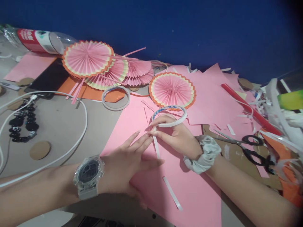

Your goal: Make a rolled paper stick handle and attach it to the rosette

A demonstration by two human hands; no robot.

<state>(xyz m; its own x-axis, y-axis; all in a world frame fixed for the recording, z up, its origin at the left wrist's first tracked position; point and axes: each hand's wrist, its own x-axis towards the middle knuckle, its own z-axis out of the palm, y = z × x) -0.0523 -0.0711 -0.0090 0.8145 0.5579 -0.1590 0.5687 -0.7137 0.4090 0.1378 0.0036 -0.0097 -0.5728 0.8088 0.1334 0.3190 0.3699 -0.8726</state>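
A roll of double-sided tape (181,121) is held between the thumb and fingers of my right hand (175,135). A white strip from it runs down onto a pink paper sheet (196,189). My left hand (132,160) lies on the same sheet with its fingers stretched out, their tips close to the strip by my right fingertips. Nearer to me, a separate short white strip (172,193) lies on the sheet. Just beyond the roll rests a pleated paper rosette (172,90) in pink, yellow and orange.
More rosettes (87,58) and a second tape roll (103,98) lie at the back left, near a black phone (47,78) and a plastic bottle (35,41). A white cable (85,126) loops at left. Scissors (243,143) and paper scraps lie at right, before a blue wall (165,28).
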